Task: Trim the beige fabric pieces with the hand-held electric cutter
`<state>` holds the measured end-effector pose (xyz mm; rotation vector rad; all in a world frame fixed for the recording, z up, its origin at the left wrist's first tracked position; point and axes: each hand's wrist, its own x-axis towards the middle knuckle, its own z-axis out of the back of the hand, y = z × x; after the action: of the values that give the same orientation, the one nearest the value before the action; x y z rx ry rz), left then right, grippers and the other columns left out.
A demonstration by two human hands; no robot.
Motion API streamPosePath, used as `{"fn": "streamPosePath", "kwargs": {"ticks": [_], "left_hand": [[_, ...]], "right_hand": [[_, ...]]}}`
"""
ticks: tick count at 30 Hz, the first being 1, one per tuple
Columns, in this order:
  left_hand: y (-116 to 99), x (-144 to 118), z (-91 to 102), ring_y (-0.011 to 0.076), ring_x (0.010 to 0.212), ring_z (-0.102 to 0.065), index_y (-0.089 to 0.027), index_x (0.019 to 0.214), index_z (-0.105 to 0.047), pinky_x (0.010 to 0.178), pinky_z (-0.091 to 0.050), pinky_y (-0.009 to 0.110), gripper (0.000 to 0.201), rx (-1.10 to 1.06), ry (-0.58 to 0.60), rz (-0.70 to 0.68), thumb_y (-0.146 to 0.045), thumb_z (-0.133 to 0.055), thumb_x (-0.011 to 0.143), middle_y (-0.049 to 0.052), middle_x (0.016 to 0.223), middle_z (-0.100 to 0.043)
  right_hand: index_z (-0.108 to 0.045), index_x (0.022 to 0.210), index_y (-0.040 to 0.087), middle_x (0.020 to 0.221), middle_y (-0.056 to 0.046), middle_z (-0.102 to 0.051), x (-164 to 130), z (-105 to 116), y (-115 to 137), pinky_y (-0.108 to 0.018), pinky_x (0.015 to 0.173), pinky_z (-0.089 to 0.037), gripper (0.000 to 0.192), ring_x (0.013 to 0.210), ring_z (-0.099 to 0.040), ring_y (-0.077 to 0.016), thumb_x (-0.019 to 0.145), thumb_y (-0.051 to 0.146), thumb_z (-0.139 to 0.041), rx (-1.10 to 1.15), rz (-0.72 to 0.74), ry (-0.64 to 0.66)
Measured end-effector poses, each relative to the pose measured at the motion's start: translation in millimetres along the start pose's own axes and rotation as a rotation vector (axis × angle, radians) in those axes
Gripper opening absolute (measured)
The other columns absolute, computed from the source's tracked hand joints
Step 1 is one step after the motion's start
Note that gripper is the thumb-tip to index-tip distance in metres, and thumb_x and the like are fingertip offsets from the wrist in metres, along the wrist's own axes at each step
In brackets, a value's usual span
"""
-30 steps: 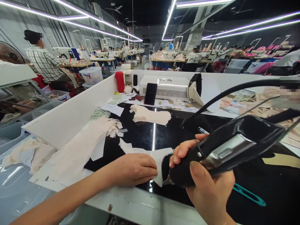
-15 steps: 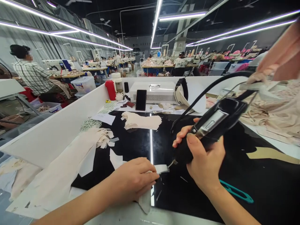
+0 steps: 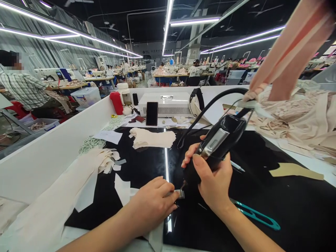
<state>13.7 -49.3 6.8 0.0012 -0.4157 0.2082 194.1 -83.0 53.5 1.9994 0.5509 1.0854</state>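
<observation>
My right hand (image 3: 215, 183) is wrapped round a black corded hot knife (image 3: 223, 127). The tool leans down to the left, and its thin metal tip meets the end of a pale fabric strip (image 3: 181, 194). My left hand (image 3: 154, 197) holds that strip against the glossy black board (image 3: 147, 164), fingers bent over it and close to the tip. Part of the strip is hidden under those fingers. A pale tail of material (image 3: 156, 235) hangs out below the left hand. White fabric pieces (image 3: 122, 187) lie just beyond it.
A teal thread snipper-like tool (image 3: 262, 217) and a pen (image 3: 237, 166) lie right of my right hand. Stacked fabric pieces (image 3: 154, 137), a phone (image 3: 152, 113) and a white metal box (image 3: 173, 104) stand farther back. Pink cloth (image 3: 291, 59) hangs by the cord. A person (image 3: 23, 84) sits left.
The view has turned slightly right. The hot knife's tip has come nearer to my left fingers, and less of the strip shows beyond them. Both hands keep their hold.
</observation>
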Motion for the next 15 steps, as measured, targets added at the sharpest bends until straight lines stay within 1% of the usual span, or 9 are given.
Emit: {"fn": "streamPosePath", "kwargs": {"ticks": [5,9,15], "left_hand": [[0.8,-4.0,1.9,0.0241,0.097,-0.066,-0.014,0.124,-0.067,0.092,-0.061,0.039,0.021,-0.004,0.011,0.020,-0.024,-0.065,0.106,0.008,0.106,-0.067],[1.3,-4.4,4.2,0.0233,0.096,-0.065,-0.013,0.125,-0.067,0.090,-0.061,0.039,0.021,-0.010,0.022,0.020,-0.024,-0.063,0.108,0.008,0.107,-0.067],[1.9,-5.2,2.5,0.0237,0.094,-0.065,-0.013,0.124,-0.067,0.090,-0.061,0.039,0.020,-0.020,-0.014,0.012,-0.023,-0.060,0.109,0.008,0.105,-0.068]], "right_hand": [[-0.060,0.103,0.027,0.080,0.006,-0.073,-0.7,1.0,0.6,-0.030,0.055,-0.060,0.026,0.059,-0.068,-0.0144,0.087,0.025,-0.081,0.002,0.017,0.011],[-0.060,0.103,0.027,0.080,0.006,-0.072,-0.1,0.5,0.4,-0.030,0.054,-0.059,0.027,0.059,-0.067,-0.0146,0.087,0.027,-0.081,-0.009,0.014,0.007],[-0.059,0.103,0.027,0.081,0.006,-0.071,2.1,0.5,0.7,-0.030,0.055,-0.060,0.028,0.060,-0.067,-0.0146,0.087,0.030,-0.082,-0.018,0.014,0.001]]}}
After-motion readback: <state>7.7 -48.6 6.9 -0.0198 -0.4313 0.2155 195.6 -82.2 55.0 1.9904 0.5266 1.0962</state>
